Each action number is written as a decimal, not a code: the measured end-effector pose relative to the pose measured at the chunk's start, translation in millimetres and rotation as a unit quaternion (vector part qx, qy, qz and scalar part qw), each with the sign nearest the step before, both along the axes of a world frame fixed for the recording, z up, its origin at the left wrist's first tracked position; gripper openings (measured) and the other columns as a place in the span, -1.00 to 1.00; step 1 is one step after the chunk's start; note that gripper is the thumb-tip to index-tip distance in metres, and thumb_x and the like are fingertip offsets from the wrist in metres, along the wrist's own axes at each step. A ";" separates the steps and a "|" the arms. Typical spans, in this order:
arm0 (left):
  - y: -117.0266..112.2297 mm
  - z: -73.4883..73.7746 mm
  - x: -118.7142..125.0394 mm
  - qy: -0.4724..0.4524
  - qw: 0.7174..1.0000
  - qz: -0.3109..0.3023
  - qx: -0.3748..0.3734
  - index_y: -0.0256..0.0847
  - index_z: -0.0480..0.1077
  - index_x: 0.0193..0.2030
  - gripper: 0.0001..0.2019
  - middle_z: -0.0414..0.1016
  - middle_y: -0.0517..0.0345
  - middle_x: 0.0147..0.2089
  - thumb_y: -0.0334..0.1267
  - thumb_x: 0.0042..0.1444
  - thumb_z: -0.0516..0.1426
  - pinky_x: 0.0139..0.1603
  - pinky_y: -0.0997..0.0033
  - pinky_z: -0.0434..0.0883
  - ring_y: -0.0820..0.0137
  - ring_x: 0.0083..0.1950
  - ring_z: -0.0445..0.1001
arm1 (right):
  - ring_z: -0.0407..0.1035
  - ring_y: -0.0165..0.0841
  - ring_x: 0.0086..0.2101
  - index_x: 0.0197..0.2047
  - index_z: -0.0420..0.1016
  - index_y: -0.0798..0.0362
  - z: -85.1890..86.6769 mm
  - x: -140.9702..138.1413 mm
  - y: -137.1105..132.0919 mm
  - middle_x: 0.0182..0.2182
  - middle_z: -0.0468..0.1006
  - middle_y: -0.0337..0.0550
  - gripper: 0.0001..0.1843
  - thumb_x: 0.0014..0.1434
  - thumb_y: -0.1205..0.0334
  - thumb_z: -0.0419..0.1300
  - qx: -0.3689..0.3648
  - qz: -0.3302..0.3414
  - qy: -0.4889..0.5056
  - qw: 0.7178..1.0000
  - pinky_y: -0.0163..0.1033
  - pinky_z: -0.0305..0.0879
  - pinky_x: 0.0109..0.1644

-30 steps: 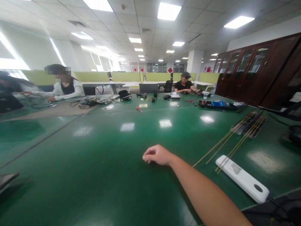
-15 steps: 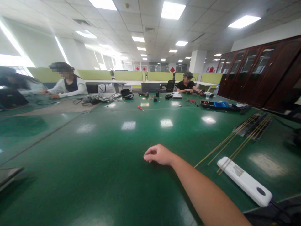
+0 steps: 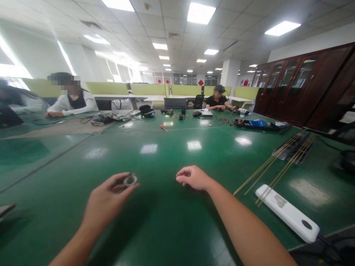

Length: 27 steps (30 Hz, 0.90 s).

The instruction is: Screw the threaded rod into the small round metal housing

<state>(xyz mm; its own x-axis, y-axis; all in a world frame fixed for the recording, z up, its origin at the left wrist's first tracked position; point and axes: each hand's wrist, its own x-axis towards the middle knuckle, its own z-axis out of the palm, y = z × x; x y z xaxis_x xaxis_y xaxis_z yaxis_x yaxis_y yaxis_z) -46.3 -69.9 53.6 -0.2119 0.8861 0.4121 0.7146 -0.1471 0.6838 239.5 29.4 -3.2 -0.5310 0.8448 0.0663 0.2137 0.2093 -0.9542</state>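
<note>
My left hand [image 3: 107,201] is raised over the green table [image 3: 155,229], with a small grey ring-shaped object [image 3: 130,179] between thumb and fingers. The ring's round opening faces me; its exact kind is unclear. To the right of it, my right hand [image 3: 194,178] hovers low over the tabletop. Its thumb and fingertips are brought together in a pinch, and anything between them is too small or hidden to make out. A clear gap separates the two hands.
On the right lies a white power strip [image 3: 287,212], with several thin sticks [image 3: 273,166] reaching over its end. An orange screwdriver [image 3: 163,128] lies farther back. A black tray with blue items [image 3: 256,123] stands at the far right. Several people sit around the table.
My left hand has come into view from the lower left, holding the grey ring-shaped object. My right hand stays pinched and sits slightly farther right and higher in the picture.
</note>
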 end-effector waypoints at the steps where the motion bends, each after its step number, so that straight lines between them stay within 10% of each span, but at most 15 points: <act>1: 15.9 -4.6 13.9 -0.013 0.999 -0.045 -0.020 -0.20 0.49 -0.07 -0.47 0.62 0.10 -0.20 0.14 -0.08 0.28 -0.15 0.28 0.53 0.22 -0.23 0.60 | 0.44 -0.39 -0.43 -0.14 0.56 0.10 -0.7 4.0 3.0 -0.38 0.58 -0.15 -0.73 0.10 0.15 0.31 0.020 -0.026 -0.020 0.999 -0.28 0.33 -0.30; 7: 82.2 -38.2 79.4 0.076 0.974 -0.216 0.004 -0.15 0.50 0.00 -0.64 0.55 0.05 -0.12 -0.04 0.12 0.18 -0.09 0.29 0.46 0.25 -0.15 0.52 | 0.41 -0.43 -0.43 0.04 0.43 0.04 -3.5 21.3 12.0 -0.33 0.57 -0.21 -0.51 0.00 0.35 0.33 0.122 -0.080 -0.098 0.984 -0.31 0.32 -0.32; 13: 92.7 -64.9 67.1 0.086 0.965 -0.247 0.017 -0.09 0.43 0.06 -0.62 0.53 0.12 -0.08 -0.16 0.08 0.24 -0.03 0.31 0.43 0.30 -0.12 0.49 | 0.39 -0.46 -0.45 0.04 0.31 -0.02 -6.1 13.5 7.2 -0.27 0.54 -0.25 -0.40 -0.07 0.31 0.39 0.153 -0.057 -0.106 0.981 -0.34 0.30 -0.34; 27: 83.8 -60.6 73.7 0.045 0.962 -0.270 0.005 -0.15 0.50 -0.19 -0.78 0.58 0.15 -0.21 -0.15 0.04 0.27 -0.14 0.38 0.42 0.32 -0.20 0.53 | 0.45 -0.33 -0.29 -0.16 0.55 -0.01 -1.5 0.4 -4.7 -0.28 0.60 -0.19 -0.75 0.05 0.20 0.30 0.280 -0.058 -0.160 0.945 -0.29 0.29 -0.21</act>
